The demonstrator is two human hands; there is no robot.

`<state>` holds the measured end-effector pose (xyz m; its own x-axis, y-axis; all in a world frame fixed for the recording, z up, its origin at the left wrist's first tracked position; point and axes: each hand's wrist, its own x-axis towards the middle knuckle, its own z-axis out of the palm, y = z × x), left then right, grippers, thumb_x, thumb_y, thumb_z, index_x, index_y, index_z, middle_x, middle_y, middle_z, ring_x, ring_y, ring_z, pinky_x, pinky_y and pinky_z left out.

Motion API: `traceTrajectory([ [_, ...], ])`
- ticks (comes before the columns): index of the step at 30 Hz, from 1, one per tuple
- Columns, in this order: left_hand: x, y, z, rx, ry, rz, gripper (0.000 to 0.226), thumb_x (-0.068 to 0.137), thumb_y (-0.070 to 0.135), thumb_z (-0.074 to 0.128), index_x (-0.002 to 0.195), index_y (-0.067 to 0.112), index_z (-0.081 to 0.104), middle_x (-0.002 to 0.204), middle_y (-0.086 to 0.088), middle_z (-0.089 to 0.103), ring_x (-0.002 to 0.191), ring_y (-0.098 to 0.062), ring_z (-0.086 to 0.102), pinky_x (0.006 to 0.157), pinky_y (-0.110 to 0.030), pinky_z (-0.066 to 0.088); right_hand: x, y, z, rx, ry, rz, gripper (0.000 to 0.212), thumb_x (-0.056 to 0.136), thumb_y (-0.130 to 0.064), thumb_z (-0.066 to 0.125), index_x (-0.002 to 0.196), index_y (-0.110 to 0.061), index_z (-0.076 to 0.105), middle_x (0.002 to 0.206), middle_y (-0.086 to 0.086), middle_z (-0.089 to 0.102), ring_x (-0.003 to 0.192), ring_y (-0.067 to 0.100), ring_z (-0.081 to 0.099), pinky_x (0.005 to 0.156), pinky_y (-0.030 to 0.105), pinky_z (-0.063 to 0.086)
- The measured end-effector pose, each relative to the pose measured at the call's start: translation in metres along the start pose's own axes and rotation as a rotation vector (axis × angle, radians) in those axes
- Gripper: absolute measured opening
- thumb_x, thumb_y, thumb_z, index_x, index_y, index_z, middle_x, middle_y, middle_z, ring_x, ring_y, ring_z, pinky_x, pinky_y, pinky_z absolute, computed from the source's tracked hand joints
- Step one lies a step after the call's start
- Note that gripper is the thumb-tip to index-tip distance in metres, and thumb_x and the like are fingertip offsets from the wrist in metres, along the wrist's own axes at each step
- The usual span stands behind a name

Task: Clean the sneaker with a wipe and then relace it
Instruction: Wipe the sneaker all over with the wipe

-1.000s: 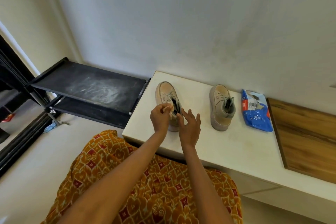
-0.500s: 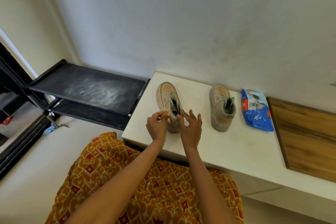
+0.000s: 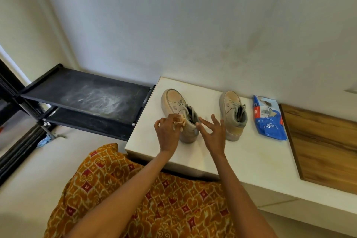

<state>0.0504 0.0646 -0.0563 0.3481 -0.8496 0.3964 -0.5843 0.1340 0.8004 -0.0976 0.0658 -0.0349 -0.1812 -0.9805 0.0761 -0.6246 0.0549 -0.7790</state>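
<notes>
Two beige sneakers stand toes to the wall on a white ledge (image 3: 251, 158). My left hand (image 3: 167, 135) grips a crumpled wipe (image 3: 181, 121) and presses it against the left side of the left sneaker (image 3: 173, 100), near its collar. My right hand (image 3: 214, 135) is at that sneaker's heel, thumb and forefinger pinching the collar, the other fingers spread. Grey laces show on both shoes. The right sneaker (image 3: 231, 108) stands apart, untouched.
A blue pack of wipes (image 3: 269, 121) lies right of the shoes, next to a wooden panel (image 3: 324, 145). A black shoe rack (image 3: 87, 96) with a dusty top shelf stands left of the ledge. My patterned orange garment (image 3: 146, 199) fills the foreground.
My left hand has rubbed the wipe a little way down and back along the left sneaker's side near the collar. My right hand has stayed at the heel.
</notes>
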Motion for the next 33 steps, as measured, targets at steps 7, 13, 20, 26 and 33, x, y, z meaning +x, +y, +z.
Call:
traceTrajectory([
  [7, 0.044, -0.007, 0.016, 0.212, -0.003, -0.025, 0.028, 0.088, 0.026, 0.062, 0.113, 0.012, 0.063, 0.083, -0.013, 0.069, 0.084, -0.028, 0.063, 0.106, -0.051, 0.026, 0.017, 0.004, -0.008, -0.020, -0.049, -0.001, 0.039, 0.080, -0.055, 0.063, 0.115, -0.039, 0.064, 0.149, -0.001, 0.037, 0.144, 0.021, 0.014, 0.116, 0.045, 0.017],
  [13, 0.028, -0.023, 0.008, 0.016, -0.028, -0.134, 0.011, 0.085, 0.020, 0.067, 0.092, 0.015, 0.074, 0.088, -0.007, 0.073, 0.084, -0.024, 0.063, 0.100, -0.048, 0.034, -0.006, -0.009, 0.014, -0.028, 0.012, -0.048, 0.038, 0.088, -0.047, 0.058, 0.123, -0.033, 0.060, 0.140, -0.003, 0.050, 0.141, 0.015, 0.023, 0.105, 0.034, 0.031],
  [20, 0.015, -0.012, 0.002, -0.019, 0.006, -0.018, 0.012, 0.080, 0.018, 0.073, 0.091, 0.014, 0.074, 0.087, -0.004, 0.073, 0.085, -0.020, 0.062, 0.093, -0.042, 0.039, 0.008, -0.004, 0.015, 0.056, -0.078, -0.007, 0.036, 0.090, -0.034, 0.058, 0.126, -0.032, 0.058, 0.141, 0.004, 0.047, 0.136, 0.014, 0.032, 0.096, 0.024, 0.031],
  [26, 0.045, -0.009, 0.007, 0.055, 0.001, -0.027, 0.009, 0.081, 0.022, 0.072, 0.086, 0.014, 0.075, 0.083, -0.007, 0.073, 0.080, -0.026, 0.065, 0.096, -0.050, 0.039, 0.037, 0.001, -0.011, 0.075, -0.284, -0.104, 0.037, 0.094, -0.020, 0.053, 0.131, -0.025, 0.054, 0.141, -0.001, 0.046, 0.139, 0.015, 0.026, 0.103, 0.022, 0.023],
  [33, 0.027, -0.004, 0.012, 0.076, -0.007, 0.095, 0.010, 0.078, 0.019, 0.075, 0.086, 0.013, 0.075, 0.085, -0.006, 0.074, 0.085, -0.025, 0.066, 0.095, -0.044, 0.037, 0.062, 0.003, -0.014, -0.183, -0.091, -0.324, 0.028, 0.088, -0.006, 0.055, 0.112, -0.015, 0.068, 0.115, 0.008, 0.065, 0.116, 0.033, 0.049, 0.101, 0.044, 0.037],
])
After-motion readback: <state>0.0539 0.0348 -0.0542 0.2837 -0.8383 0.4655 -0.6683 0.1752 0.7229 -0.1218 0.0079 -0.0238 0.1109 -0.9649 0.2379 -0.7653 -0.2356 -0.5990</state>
